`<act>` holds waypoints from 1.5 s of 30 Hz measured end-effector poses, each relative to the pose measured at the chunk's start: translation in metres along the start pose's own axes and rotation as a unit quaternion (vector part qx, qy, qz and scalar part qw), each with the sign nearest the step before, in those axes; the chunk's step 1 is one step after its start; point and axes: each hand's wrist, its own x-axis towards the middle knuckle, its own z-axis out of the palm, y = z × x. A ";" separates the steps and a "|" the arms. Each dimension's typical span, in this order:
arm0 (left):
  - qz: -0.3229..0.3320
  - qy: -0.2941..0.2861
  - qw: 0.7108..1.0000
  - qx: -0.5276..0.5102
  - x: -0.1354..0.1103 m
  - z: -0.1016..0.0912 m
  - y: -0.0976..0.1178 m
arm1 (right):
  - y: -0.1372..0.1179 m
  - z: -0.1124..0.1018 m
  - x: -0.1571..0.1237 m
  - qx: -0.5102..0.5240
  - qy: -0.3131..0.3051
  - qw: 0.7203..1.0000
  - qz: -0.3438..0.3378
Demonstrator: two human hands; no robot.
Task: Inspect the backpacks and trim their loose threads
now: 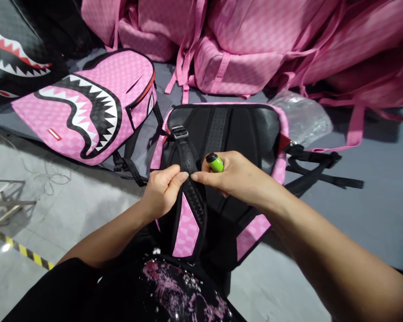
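Observation:
A pink and black backpack (251,129) lies back panel up in front of me. Its left shoulder strap (188,205) runs toward me, black mesh on top and pink checked below, with a grey buckle (179,132) at its upper end. My left hand (163,190) pinches the strap's left edge between thumb and fingers. My right hand (233,174) pinches the same strap from the right with its fingertips and also holds a green lighter (215,163) tucked against the palm.
A pink backpack with a shark-mouth print (87,107) lies to the left, a black shark-print bag (13,49) behind it. A pile of pink backpacks (255,44) fills the back. A clear plastic bag (302,116) lies at the right. Yellow-black floor tape (20,250) is at lower left.

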 end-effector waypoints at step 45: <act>-0.085 -0.067 0.993 -0.047 0.004 0.000 -0.011 | -0.023 -0.015 0.009 -0.045 -0.049 0.996 0.059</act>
